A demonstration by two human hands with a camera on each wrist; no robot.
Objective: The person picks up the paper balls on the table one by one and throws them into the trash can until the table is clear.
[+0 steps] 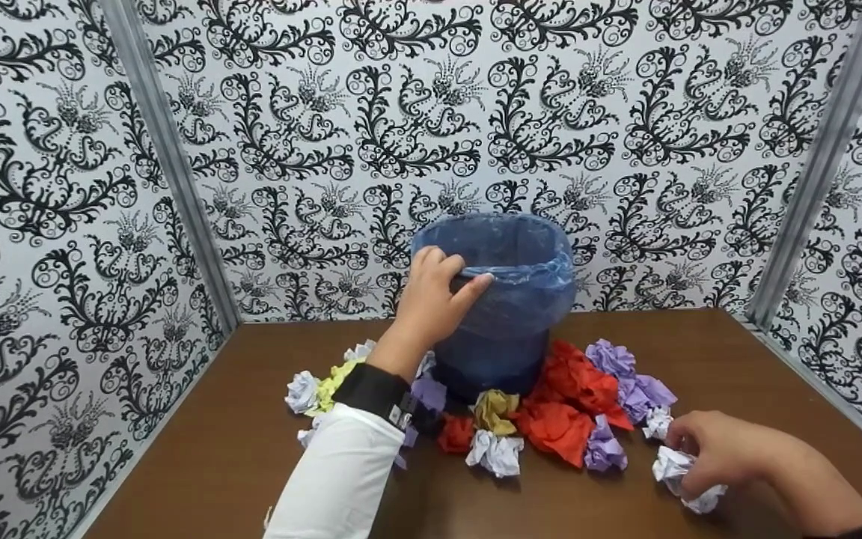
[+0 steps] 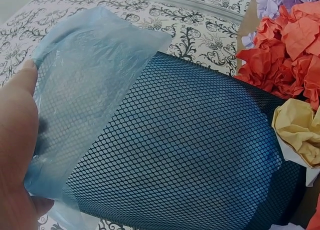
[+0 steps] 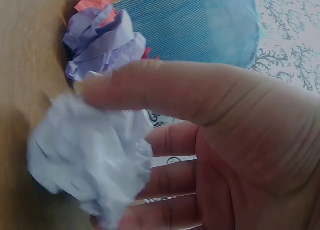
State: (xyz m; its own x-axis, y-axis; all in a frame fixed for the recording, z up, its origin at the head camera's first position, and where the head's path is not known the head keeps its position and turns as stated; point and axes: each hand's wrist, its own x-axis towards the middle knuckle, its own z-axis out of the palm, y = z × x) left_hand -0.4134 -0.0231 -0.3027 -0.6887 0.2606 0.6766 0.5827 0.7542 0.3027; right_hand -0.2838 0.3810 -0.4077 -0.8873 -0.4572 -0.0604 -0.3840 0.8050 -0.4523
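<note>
A: What state were the right fingers in?

B: The right hand [image 1: 734, 451] had its thumb and fingers bent around a crumpled white paper ball [image 3: 92, 150], at the near right of the table [image 1: 199, 449]. Whether the ball touched the table could not be determined.

A: And the left?

B: The left hand [image 1: 429, 299] gripped the near left rim of the bin [image 1: 491, 361], thumb and fingers pinching it together with the blue liner [image 1: 528, 303].

A: Where did the bin stand?

B: Toward the far middle, well apart from the right hand.

A: What lay around it?

B: Red paper [image 1: 562, 430] lay on its right, purple paper [image 1: 614, 359] farther right. A mustard ball [image 1: 496, 412] sat on its near side, a second white ball [image 1: 496, 454] nearer still. A patterned wall [image 1: 289, 112] rose beyond.
</note>
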